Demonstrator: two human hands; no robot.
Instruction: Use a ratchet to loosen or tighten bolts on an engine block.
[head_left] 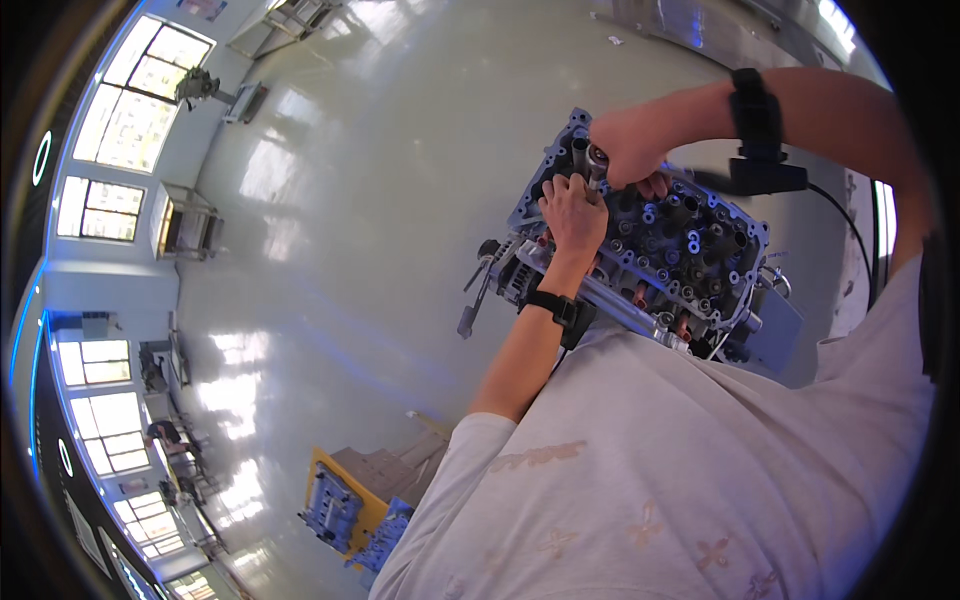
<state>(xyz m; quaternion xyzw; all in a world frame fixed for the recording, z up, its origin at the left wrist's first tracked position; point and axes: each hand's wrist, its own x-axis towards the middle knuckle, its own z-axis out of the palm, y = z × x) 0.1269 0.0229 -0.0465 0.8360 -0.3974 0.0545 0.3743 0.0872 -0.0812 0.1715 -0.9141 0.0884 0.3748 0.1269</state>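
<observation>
An engine cylinder head with bolt holes, valve parts and a metal rim is in front of me. At its far left end, my right hand is closed around a socket wrench, whose round metal head shows beside the fist. Just below, my left hand is closed with its fingers against the wrench's shaft, close to the engine. My fingers hide most of the tool and the bolt area under it. A silver pipe runs along the engine's near side, with copper-coloured parts beside it.
A pedal-like metal lever juts from the engine's left side. At lower left, a yellow trolley carries a grey engine cover and cardboard. Workbenches line the windowed wall; a person is by one. A cable hangs by my right arm.
</observation>
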